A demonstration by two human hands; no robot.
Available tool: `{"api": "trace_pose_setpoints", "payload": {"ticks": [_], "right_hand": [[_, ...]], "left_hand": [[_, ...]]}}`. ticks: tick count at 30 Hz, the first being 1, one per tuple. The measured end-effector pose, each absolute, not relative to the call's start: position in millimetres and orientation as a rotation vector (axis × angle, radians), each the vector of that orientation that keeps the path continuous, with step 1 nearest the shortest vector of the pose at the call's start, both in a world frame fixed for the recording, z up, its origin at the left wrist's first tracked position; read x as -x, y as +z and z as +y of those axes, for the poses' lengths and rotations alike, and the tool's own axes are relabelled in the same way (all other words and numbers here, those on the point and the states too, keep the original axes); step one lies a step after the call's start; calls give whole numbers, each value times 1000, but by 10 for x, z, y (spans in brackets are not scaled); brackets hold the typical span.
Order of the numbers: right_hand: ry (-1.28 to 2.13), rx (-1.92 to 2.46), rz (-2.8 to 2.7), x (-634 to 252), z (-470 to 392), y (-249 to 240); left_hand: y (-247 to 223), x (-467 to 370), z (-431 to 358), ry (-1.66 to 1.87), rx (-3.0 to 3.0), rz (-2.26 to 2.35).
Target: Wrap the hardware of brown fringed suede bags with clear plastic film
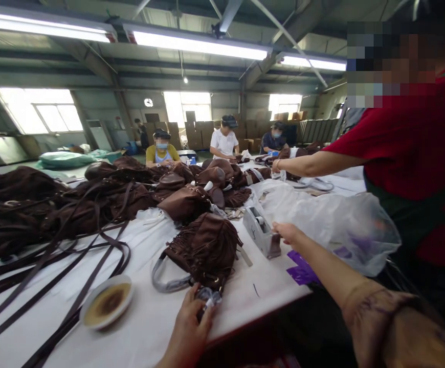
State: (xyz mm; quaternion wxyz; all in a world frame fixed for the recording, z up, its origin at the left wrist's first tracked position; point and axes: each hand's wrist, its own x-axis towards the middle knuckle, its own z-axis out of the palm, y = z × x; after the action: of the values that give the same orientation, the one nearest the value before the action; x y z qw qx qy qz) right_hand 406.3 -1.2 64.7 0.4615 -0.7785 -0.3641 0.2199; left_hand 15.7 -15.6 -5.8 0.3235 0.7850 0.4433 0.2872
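Note:
A dark brown fringed handbag lies on the white table before me. My left hand closes around a clear-plastic-wrapped part at the bag's near end, perhaps a strap end or fitting. A plastic-wrapped handle loops out on the bag's left. To the right stands a grey tape dispenser with a roll inside. The fingers of my right hand are pinched together at its right edge; whatever is between them is too small to see.
Brown bags with long straps pile up at left and centre. A shallow dish of yellowish-brown stuff sits near left. Purple film and a clear plastic bag lie right. A co-worker in red reaches across; others sit beyond.

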Motion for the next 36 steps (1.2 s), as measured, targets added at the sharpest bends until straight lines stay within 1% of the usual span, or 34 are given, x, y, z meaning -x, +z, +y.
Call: {"api": "trace_pose_setpoints", "payload": {"ticks": [5, 12, 19, 25, 29, 31, 34, 36], "right_hand": [[709, 1934, -677, -4013, 24, 535], [666, 1762, -655, -4050, -291, 616], [711, 1730, -581, -3816, -539, 289], [600, 1871, -650, -3899, -455, 228], [588, 1991, -764, -3799, -599, 223], [701, 1924, -901, -3525, -711, 232], [1041, 1666, -1123, -2875, -862, 301], [1209, 1558, -1177, -2407, -912, 347]], "left_hand": [[-96, -120, -132, 775, -2103, 1151], [-82, -111, -103, 736, -2089, 1160], [-105, -102, -87, 724, -2111, 1165], [-102, -100, -88, 742, -2109, 1157], [-27, -96, -178, 771, -2080, 1137], [-1, -106, -217, 787, -2062, 1127], [-5, -138, -260, 859, -2063, 1126], [-19, -157, -297, 919, -2120, 1101]]}}
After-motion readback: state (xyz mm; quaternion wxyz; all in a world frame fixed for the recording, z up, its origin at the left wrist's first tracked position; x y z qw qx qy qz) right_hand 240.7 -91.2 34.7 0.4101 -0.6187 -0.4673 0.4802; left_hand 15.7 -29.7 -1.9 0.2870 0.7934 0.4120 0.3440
